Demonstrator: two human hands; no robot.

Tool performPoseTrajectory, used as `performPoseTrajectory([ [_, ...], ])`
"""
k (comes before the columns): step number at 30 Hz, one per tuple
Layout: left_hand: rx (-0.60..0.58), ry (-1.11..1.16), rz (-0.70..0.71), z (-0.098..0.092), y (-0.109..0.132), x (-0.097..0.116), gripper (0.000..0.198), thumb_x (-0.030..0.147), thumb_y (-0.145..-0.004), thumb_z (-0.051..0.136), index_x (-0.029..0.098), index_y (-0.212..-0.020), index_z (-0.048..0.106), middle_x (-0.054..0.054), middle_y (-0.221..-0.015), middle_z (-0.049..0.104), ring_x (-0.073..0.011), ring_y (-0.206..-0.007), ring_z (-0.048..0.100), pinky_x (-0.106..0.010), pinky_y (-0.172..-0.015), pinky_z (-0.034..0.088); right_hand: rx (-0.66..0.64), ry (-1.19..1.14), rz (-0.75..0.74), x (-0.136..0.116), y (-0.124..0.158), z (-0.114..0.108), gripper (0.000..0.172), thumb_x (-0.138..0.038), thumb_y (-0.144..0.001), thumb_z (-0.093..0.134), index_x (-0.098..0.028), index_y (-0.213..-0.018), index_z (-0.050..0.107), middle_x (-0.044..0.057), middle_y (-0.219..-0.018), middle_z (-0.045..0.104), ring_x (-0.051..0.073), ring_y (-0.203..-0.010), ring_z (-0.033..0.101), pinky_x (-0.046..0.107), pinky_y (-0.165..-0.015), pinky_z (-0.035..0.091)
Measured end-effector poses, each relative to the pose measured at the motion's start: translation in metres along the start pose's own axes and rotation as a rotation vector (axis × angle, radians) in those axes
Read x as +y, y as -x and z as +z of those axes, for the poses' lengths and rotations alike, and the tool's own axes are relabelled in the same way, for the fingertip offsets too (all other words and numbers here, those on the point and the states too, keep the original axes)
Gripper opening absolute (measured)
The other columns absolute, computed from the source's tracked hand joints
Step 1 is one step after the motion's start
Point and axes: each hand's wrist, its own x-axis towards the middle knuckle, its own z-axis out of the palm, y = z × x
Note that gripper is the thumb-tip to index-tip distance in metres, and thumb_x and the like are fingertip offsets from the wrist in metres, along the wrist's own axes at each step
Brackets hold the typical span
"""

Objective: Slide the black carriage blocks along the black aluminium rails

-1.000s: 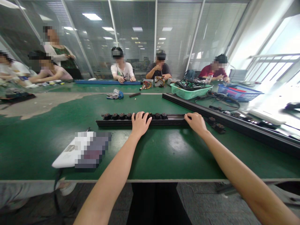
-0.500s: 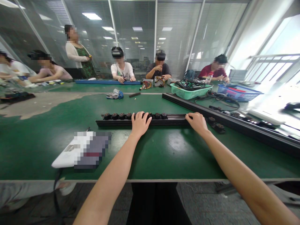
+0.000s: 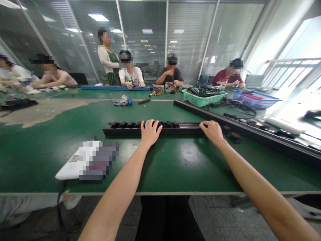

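A long black rail (image 3: 125, 132) lies crosswise on the green table, with several small black modules (image 3: 122, 124) lined up in its channel along the left and middle. My left hand (image 3: 150, 131) rests over the middle of the rail, its fingers curled across the top and covering some modules. At the rail's right end, my right hand (image 3: 212, 131) has thumb and fingers pinched together on the edge. Whether a small part sits inside that pinch cannot be made out. More black modules (image 3: 233, 135) lie just beyond the right hand.
A longer black rail (image 3: 250, 129) slants across the right side. Behind it are a green basket (image 3: 200, 99) of cables and a blue basket (image 3: 255, 100). A white device (image 3: 72, 167) lies at front left, gloves (image 3: 122, 101) farther back. Several people work around the table.
My right hand has shifted very slightly right at the rail's end. My left hand and the rail look unmoved. A standing person at the back has walked to the right.
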Motion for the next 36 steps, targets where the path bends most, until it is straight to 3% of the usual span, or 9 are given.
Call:
performPoseTrajectory([
  [36,0.011,-0.004,0.004,0.0,0.0,-0.001,0.047,0.047,-0.108,0.035,0.026,-0.138,0.064,-0.012,-0.143,0.062,-0.0299,-0.14,0.049,-0.057,-0.127,0.022,0.015,0.011,0.053,0.011,-0.006,-0.001,0.043,-0.045,-0.096,0.05,-0.021,-0.108,0.083,0.015,-0.108,0.076,0.027,-0.092,0.069,0.032,-0.078,0.046],
])
